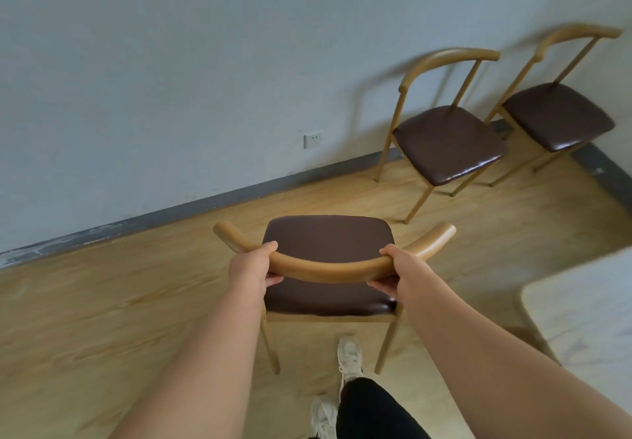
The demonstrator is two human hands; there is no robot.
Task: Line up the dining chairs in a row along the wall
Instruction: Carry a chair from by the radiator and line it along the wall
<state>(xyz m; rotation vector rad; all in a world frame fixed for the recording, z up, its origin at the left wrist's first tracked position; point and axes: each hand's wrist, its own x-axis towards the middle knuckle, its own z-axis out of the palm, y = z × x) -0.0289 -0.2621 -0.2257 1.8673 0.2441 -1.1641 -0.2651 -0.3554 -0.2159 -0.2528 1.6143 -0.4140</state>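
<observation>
A dining chair (328, 243) with a dark brown seat and a curved tan backrest is right in front of me, its seat facing the wall. My left hand (254, 264) grips the backrest left of its middle, and my right hand (398, 269) grips it to the right. Two matching chairs stand side by side against the wall (205, 62) at the right: the nearer chair (448, 142) and the farther chair (557, 115), both with backs to the wall.
A pale table corner (588, 305) juts in at the lower right. A white wall socket (313, 139) sits low on the wall. A grey baseboard (171, 213) runs along the wood floor. My feet in white shoes (349, 356) are just behind the held chair.
</observation>
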